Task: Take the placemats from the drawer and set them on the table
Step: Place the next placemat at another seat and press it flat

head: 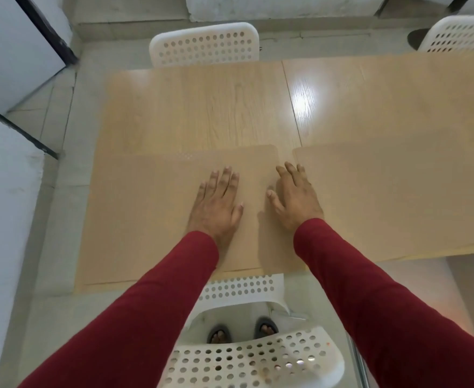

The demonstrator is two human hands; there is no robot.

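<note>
both hands lie flat, fingers straight, gripping nothing, on the left tan placemat (146, 208) on the wooden counter (202, 107): the left hand (216, 205) near its middle, the right hand (294, 197) at its right edge. a second placemat (398, 197) lies just beside it. white perforated chairs (205, 46) stand around.

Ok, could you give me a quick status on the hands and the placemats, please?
Left hand and right hand flat on near placemat. Second placemat laid alongside, small gap between. Nothing in the way.
</note>
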